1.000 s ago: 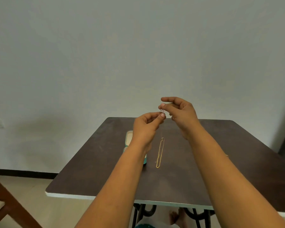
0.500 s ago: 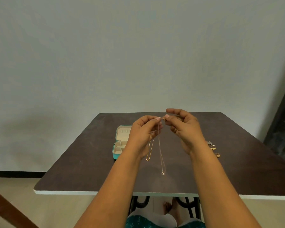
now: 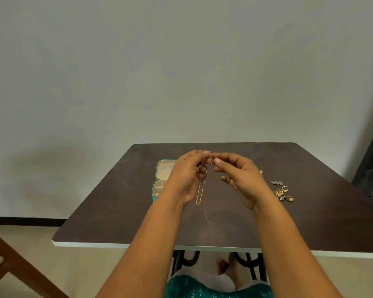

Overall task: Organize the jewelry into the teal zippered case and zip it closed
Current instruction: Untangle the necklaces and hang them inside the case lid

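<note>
Both hands are raised above a dark brown table [image 3: 116, 211], meeting at the fingertips. The left hand [image 3: 186, 175] pinches the top of a thin necklace [image 3: 206, 208] between thumb and forefinger, its other fingers curled in. The right hand [image 3: 238, 177] pinches the same spot from the other side, at what looks like a small clasp, too small to make out clearly. The necklace hangs down between the wrists, blurred at its lower end. A gold chain [image 3: 199, 194] lies on the table just behind it, partly covered by the left hand. The teal case [image 3: 157, 186] lies open on the table to the left, its cream compartments showing, and the left hand and wrist block its right part. To the right, well apart from the case, sits a small heap of rings and earrings [image 3: 282, 193]. A wooden chair [image 3: 15, 267] stands at the lower left.
</note>
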